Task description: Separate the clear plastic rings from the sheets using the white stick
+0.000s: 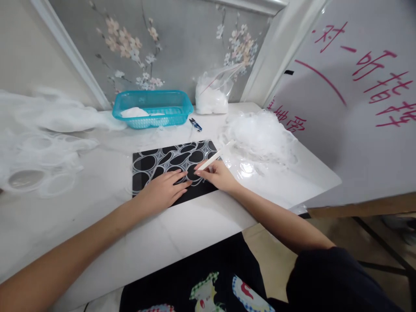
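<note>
A black rectangular sheet [141,177] with white-outlined ovals and loops lies on the white table. My left hand [165,189] rests on its lower middle part, fingers spread and pointing right. Over the right part of the sheet, my right hand [217,174] is closed on a thin white stick-like tool [211,160], whose lower end is at the fingertips and whose upper end slants up to the right. The fingertips of both hands are close together but apart. Whether the tool touches the sheet is hidden by my fingers.
Behind the sheet stand a blue plastic basket [152,121] holding white pieces and a clear bag [212,97] of white material. Small snips [196,125] lie between. White netted material [263,134] is heaped at right, more [42,151] at left. A whiteboard [364,143] borders the table's right.
</note>
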The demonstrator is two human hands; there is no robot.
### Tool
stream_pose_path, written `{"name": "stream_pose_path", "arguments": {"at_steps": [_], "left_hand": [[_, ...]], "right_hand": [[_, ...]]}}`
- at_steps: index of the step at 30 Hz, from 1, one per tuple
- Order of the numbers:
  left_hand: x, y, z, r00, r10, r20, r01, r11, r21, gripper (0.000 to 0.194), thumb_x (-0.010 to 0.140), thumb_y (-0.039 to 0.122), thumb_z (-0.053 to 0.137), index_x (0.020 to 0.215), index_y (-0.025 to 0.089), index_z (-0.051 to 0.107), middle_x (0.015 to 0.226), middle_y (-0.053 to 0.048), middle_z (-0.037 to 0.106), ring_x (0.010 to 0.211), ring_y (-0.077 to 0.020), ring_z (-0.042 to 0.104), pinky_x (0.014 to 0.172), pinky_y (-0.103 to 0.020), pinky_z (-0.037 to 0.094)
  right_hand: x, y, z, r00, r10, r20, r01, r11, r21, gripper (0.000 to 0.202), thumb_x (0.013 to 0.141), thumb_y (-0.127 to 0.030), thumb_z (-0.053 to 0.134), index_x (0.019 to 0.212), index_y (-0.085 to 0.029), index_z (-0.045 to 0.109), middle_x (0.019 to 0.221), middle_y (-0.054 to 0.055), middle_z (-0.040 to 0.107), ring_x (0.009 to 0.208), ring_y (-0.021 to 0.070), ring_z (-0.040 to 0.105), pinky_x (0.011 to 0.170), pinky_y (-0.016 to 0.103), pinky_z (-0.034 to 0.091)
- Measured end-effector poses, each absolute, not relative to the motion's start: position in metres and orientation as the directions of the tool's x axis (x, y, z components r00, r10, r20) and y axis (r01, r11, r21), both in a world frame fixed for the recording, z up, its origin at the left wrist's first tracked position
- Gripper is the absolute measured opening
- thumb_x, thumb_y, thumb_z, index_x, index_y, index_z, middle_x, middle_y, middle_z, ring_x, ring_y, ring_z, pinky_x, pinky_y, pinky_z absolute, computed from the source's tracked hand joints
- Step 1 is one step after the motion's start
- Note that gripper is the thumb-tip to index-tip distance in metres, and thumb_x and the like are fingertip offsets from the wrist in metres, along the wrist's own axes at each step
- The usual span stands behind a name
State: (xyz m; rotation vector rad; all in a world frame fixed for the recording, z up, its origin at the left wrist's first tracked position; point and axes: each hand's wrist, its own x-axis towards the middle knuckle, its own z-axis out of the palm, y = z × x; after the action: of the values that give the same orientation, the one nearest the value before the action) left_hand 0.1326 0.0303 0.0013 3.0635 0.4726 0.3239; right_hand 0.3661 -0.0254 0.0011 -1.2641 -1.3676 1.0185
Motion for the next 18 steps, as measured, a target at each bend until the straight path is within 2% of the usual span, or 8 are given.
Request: {"name": "stream_pose_path", "arguments": {"at_steps": [4, 10, 15, 18], "left_hand": [[0.1326, 0.0278, -0.0018, 0.93, 0.274, 0.247, 0.276, -0.961, 0.026, 0.037, 0.104, 0.03, 0.039, 0.125, 0.018, 0.068, 0.135, -0.014, 0.064, 0.129, -0.0287, 0.057, 0.106, -0.046, 0.048], [0.1322, 0.0268, -0.0023, 0.922, 0.278, 0.272, 0.268, -0.961, 0.071, 0.036, 0.104, 0.03, 0.041, 0.123, 0.017, 0.069, 0.135, -0.015, 0.063, 0.129, -0.0284, 0.057, 0.106, -0.046, 0.048], [0.1323, 0.0259, -0.0039, 0.911, 0.336, 0.237, 0.31, -0.94, 0.14, 0.035, 0.102, 0.031, 0.044, 0.124, 0.021, 0.069, 0.137, -0.011, 0.062, 0.131, -0.0285, 0.054, 0.109, -0.048, 0.045], [0.1338, 0.0245, -0.0029, 0.897, 0.387, 0.213, 0.345, -0.915, 0.211, 0.033, 0.101, 0.032, 0.045, 0.122, 0.023, 0.07, 0.139, -0.011, 0.061, 0.131, -0.0295, 0.054, 0.108, -0.05, 0.044]], "right_hand": [[0.3557, -0.0283, -0.0043, 0.018, 0.993, 0.114, 0.251, 0.106, -0.962, 0.013, 0.076, -0.03, 0.071, 0.085, -0.02, 0.069, 0.066, -0.002, 0.065, 0.056, 0.0121, 0.054, 0.058, 0.027, 0.043], [0.3547, -0.0309, -0.0044, 0.001, 0.993, 0.117, 0.308, 0.111, -0.945, 0.008, 0.077, -0.027, 0.071, 0.08, -0.02, 0.069, 0.066, -0.001, 0.066, 0.061, 0.015, 0.06, 0.063, 0.029, 0.047], [0.3561, -0.0287, -0.0044, -0.018, 0.989, 0.144, 0.358, 0.141, -0.923, 0.007, 0.08, -0.027, 0.07, 0.081, -0.021, 0.07, 0.07, 0.0, 0.069, 0.063, 0.0164, 0.062, 0.065, 0.03, 0.048], [0.3549, -0.0323, -0.0069, -0.024, 0.978, 0.206, 0.434, 0.196, -0.879, 0.006, 0.083, -0.027, 0.068, 0.083, -0.023, 0.072, 0.08, 0.003, 0.073, 0.069, 0.0188, 0.064, 0.07, 0.033, 0.05]]}}
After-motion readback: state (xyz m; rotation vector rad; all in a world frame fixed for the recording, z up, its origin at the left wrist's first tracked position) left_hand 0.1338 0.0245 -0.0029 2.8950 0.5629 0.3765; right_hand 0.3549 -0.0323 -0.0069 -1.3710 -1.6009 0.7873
